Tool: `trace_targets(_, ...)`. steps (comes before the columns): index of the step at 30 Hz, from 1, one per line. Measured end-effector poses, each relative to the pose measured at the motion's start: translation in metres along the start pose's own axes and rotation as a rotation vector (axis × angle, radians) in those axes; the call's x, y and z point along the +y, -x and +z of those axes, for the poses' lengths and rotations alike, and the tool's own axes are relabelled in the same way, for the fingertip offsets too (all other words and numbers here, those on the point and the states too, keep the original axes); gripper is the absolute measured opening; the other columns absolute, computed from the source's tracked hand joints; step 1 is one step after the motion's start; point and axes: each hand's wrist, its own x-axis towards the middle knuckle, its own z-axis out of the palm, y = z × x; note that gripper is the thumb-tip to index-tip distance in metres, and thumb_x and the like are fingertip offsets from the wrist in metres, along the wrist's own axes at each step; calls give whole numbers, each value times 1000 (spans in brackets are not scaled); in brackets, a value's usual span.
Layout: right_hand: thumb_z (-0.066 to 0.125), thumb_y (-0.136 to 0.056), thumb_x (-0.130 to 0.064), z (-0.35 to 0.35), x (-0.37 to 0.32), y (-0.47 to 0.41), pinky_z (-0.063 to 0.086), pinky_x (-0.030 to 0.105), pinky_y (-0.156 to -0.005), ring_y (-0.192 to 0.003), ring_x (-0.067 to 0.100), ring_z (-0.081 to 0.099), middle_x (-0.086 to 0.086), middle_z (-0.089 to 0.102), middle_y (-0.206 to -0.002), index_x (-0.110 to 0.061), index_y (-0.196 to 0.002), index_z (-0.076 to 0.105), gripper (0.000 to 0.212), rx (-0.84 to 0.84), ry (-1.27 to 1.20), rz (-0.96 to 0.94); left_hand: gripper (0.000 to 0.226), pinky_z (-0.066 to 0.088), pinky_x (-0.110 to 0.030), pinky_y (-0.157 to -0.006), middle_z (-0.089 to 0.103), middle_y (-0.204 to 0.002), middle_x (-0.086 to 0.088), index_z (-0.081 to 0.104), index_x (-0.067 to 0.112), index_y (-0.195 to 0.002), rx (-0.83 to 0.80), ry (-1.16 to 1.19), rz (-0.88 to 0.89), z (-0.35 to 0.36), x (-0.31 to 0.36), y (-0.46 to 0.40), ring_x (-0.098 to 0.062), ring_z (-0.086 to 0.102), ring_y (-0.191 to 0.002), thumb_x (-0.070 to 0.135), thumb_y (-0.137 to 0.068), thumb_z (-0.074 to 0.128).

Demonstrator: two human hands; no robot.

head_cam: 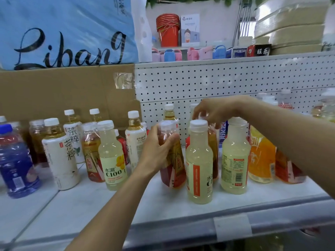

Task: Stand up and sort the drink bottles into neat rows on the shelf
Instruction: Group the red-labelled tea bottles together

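A white pegboard panel (226, 78) stood behind, brown cardboard (63, 91) left of it, a blue "Libang" bag (68, 31) above the cardboard, stacked red buckets (167, 29) above the panel, small pink and blue cases (188, 53) below the buckets.

You've got a white shelf (181, 205) across the lower frame: blue bottle (17, 165) at far left, pale C100 bottles (199, 163) centre, orange bottle (261, 156) right, tea bottles (60, 156) standing between.
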Motion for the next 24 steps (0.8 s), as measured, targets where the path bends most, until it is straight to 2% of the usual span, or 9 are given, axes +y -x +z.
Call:
trace_targets(3,68,-87,-7,-5,-7,-5,61,36,-69,-88,29,67,11,57,-115,-10,-125,60,39,-35,-35,-32,28,53,-28,-84,66,-106,13,54,29,-112,4,-25,16,-13,-4,6,-3,62,-99,42,-91,65)
trace_targets(6,72,-85,-8,-6,-20,-14,60,41,-79,-96,29,67,6,60,-115,-15,-123,63,39,-63,-48,-72,21,56,-33,-84,68,-103,12,53,32,-103,12,-30,17,-29,-9,12,-5,65,-98,45,-90,65)
trace_targets(8,74,-83,-15,-8,-30,-19,58,39,-81,-101,24,66,2,63,-115,-20,-121,64,39,-81,-37,-91,23,55,-28,-81,69,-104,13,56,32,-106,5,-17,19,-38,-9,17,-4,65,-98,44,-90,65)
trace_targets(11,71,-86,-20,-11,-48,-24,54,28,-70,-96,19,65,0,65,-113,-22,-121,63,36,-135,-28,-94,22,50,-14,-71,68,-99,17,57,34,-109,13,-3,35,-48,-10,22,5,65,-91,42,-90,65)
trace_targets(16,71,-86,-15,-9,-80,-31,61,34,-69,-92,31,70,9,69,-107,-16,-122,62,37,-181,-74,-87,29,52,-13,-69,69,-100,15,58,30,-116,35,16,47,-59,-16,24,6,65,-88,38,-90,66)
trace_targets(19,70,-87,-27,2,-97,-22,61,32,-67,-84,26,69,0,66,-96,-17,-120,64,35,-94,-56,-113,39,54,-18,-74,67,-106,15,54,31,-122,48,27,34,-64,-20,25,5,65,-92,45,-88,65)
trace_targets(22,64,-91,-39,21,-108,-11,57,33,-73,-95,21,63,2,61,-118,-20,-125,61,39,53,0,-108,44,56,-23,-78,67,-109,16,52,33,-124,59,51,22,-66,-23,26,4,65,-96,51,-86,65)
trace_targets(24,58,-92,-47,34,-111,-1,48,31,-81,-103,17,55,0,54,-132,-24,-132,53,46,140,107,-81,52,57,-28,-84,67,-110,17,52,34,-125,54,70,19,-64,-24,29,5,64,-98,59,-81,63)
